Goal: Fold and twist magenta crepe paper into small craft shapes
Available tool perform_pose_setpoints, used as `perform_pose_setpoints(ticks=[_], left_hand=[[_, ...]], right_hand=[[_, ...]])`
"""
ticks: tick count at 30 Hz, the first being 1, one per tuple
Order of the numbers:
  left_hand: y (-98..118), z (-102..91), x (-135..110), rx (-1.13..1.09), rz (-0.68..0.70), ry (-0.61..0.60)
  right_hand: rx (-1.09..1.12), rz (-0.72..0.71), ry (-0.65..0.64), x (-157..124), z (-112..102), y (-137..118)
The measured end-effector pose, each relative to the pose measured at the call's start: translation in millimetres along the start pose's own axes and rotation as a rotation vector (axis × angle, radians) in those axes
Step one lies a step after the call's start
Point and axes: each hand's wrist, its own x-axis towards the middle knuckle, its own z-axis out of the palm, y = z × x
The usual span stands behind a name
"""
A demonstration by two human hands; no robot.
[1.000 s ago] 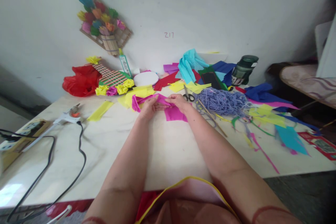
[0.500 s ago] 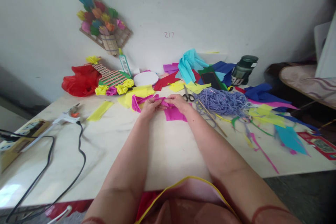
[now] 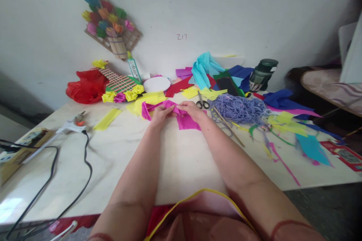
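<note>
A strip of magenta crepe paper [image 3: 146, 111] is stretched between my two hands above the table, its left end crumpled. My left hand [image 3: 161, 115] pinches it with thumb and fingers. Close beside, my right hand [image 3: 191, 110] grips the same strip, fingertips near those of the left. Beneath the right hand a flat magenta paper piece [image 3: 186, 123] lies on the table; whether it joins the strip I cannot tell. Yellow crepe paper [image 3: 152, 98] lies just behind the left hand. Black-handled scissors [image 3: 202, 104] rest just right of the right hand.
On the left lie a glue gun [image 3: 75, 124] with a black cord and a power strip [image 3: 25, 147]. A paper-flower craft [image 3: 120, 81] and red plastic bag [image 3: 87, 86] stand behind. To the right are purple yarn [image 3: 240, 109], a stick [image 3: 229, 127] and a dark green jar [image 3: 263, 75].
The fingers have shifted slightly on the magenta paper, and a little more of the strip shows between the hands. The rest looks the same.
</note>
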Motion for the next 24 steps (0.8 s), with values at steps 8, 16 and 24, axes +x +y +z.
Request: perform_pose_setpoints(ticks=[8, 16, 24], left_hand=[[1.2, -1.6, 1.8, -0.114, 0.013, 0.117], [3.7, 1.7, 0.1, -0.124, 0.003, 0.105], [3.7, 1.2, -0.3, -0.072, -0.007, 0.109]], right_hand=[[0.041, 0.065, -0.036, -1.2, 0.2, -4.0], [-0.015, 0.009, -0.023, -0.1, 2.6, -1.7], [-0.116, -0.037, -0.015, -6.4, 7.3, -9.9]])
